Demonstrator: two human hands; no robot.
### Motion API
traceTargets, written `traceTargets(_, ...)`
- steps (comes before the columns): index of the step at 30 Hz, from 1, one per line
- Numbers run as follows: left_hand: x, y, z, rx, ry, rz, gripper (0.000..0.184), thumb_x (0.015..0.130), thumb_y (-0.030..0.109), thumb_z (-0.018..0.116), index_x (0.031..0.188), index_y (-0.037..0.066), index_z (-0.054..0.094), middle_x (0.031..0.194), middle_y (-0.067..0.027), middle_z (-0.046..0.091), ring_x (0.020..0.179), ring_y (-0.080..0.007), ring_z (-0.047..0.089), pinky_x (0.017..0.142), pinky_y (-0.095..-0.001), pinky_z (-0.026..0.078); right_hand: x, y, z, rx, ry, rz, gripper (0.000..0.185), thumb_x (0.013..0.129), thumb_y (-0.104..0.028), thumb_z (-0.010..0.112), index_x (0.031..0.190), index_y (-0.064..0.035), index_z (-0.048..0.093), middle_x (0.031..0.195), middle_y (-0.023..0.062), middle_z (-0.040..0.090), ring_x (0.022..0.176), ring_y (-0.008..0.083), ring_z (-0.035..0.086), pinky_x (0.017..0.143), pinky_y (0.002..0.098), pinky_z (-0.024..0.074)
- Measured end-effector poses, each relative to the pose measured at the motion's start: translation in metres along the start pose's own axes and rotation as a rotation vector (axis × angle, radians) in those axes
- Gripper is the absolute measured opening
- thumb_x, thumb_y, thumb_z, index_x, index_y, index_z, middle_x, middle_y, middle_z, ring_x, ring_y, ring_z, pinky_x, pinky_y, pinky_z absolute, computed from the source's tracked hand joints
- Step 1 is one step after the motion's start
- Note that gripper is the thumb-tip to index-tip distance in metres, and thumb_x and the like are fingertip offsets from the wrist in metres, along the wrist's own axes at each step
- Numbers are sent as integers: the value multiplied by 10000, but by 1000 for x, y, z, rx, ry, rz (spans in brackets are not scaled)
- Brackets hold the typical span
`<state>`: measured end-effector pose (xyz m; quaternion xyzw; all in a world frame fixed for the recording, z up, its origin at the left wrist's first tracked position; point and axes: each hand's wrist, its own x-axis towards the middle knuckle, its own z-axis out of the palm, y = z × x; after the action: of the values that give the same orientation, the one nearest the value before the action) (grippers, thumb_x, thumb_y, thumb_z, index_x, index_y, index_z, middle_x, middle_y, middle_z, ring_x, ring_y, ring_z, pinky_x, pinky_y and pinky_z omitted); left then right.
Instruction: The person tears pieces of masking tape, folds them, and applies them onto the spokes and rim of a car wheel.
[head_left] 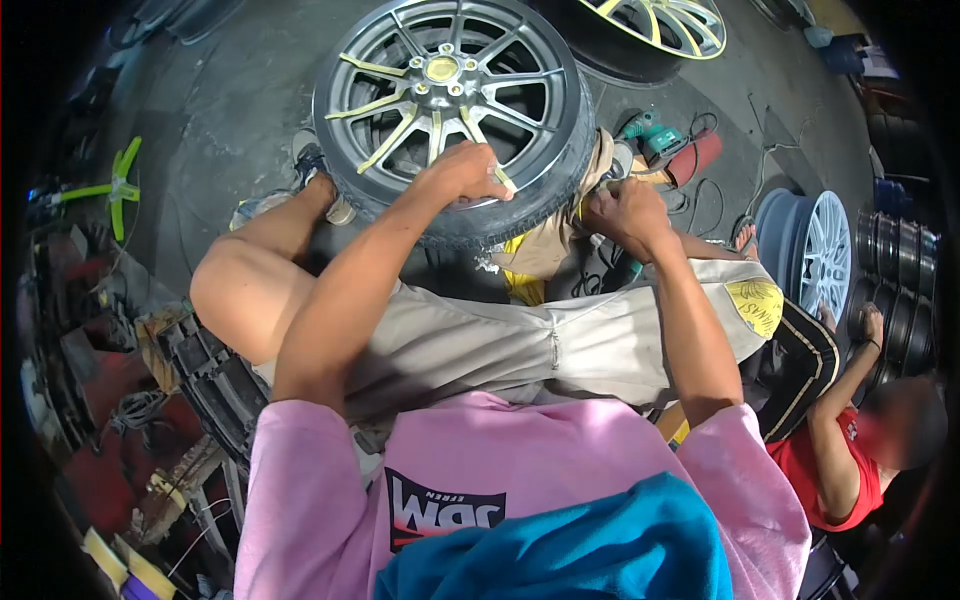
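Observation:
A grey multi-spoke wheel [425,112] with a black tire [540,215] lies face up in front of my knees. Strips of yellow tape [388,140] run along several of its spokes, and a yellow disc [441,68] covers its centre. My left hand [470,172] is at the near rim, its fingers closed on the end of a tape strip on one spoke. Right of the tire, my right hand [630,215] is curled closed beside a tan cloth; what its fingers hold, if anything, is hidden.
Another taped wheel [690,25] lies at the top. A green power tool [655,138] with cables sits right of the tire. A light blue wheel [820,250] stands at the right, near a person in red [830,470]. A lime-green stand [122,190] is at the left.

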<state>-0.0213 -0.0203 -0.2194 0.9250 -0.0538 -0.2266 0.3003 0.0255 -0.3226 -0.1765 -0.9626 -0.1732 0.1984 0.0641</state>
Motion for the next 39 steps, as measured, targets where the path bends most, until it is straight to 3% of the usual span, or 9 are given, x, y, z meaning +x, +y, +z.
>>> traceTargets(4,-4,-1,-91,310,-63,66,624,808,642,757,746,24,703,630,-109,639,577,-254,607,609,-393,516,45,5,-32,261,80,-123,430,890,-432,659,901,-15,765,889,285,710,894,449,713,825,498,558)
traceTargets(6,-21,-34,-144,114,70,-54,653,847,667,725,657,55,597,568,-46,581,533,-143,573,521,-342,491,70,1,-56,257,146,-114,426,889,-429,659,908,-16,761,889,276,711,887,441,713,818,491,551)
traceTargets(10,-68,-122,-201,-12,256,-272,629,907,622,690,772,9,644,638,-76,631,558,-157,641,512,-309,518,118,9,-68,389,152,-52,443,882,-431,649,925,0,739,827,249,707,835,395,720,792,451,541)
traceTargets(15,-93,-199,-178,-285,258,-671,745,920,685,620,1038,-50,647,844,-153,693,686,-197,695,615,-350,602,144,12,-31,1018,-16,164,330,1021,-230,564,1045,71,696,891,102,721,774,176,685,714,332,548)
traceTargets(20,-71,-199,-168,-531,139,-717,961,899,754,569,1325,-107,518,1073,-232,690,847,-286,727,667,-331,626,190,14,8,1145,47,174,379,1009,-263,589,1127,81,696,947,103,723,785,171,660,744,307,520)
traceTargets(28,-50,-196,-155,-406,320,-719,934,935,739,510,1251,-135,610,1044,-237,699,847,-280,724,600,-340,634,218,-39,-9,1175,118,274,483,969,-315,623,1163,120,701,1105,198,722,1010,219,661,916,341,493)
traceTargets(30,-48,-194,-157,-390,345,-703,916,942,738,499,1223,-123,638,1044,-255,699,849,-293,726,569,-346,619,225,-23,8,1022,289,231,372,1002,-352,622,948,2,724,835,68,680,717,136,568,670,314,463)
traceTargets(34,-23,-209,-181,-161,508,-579,878,937,719,498,1190,-104,671,1128,-311,700,1084,-431,690,896,-507,571,167,-16,-4,1119,187,405,564,963,-473,657,1061,79,717,993,135,707,849,196,632,784,357,515)
traceTargets(39,17,-174,-211,-19,718,-456,838,923,729,504,1271,-19,652,1255,-292,665,1229,-439,615,1073,-492,449,77,-43,-20,1139,61,508,719,952,-508,648,1303,114,563,1219,206,653,1065,282,649,895,465,527)
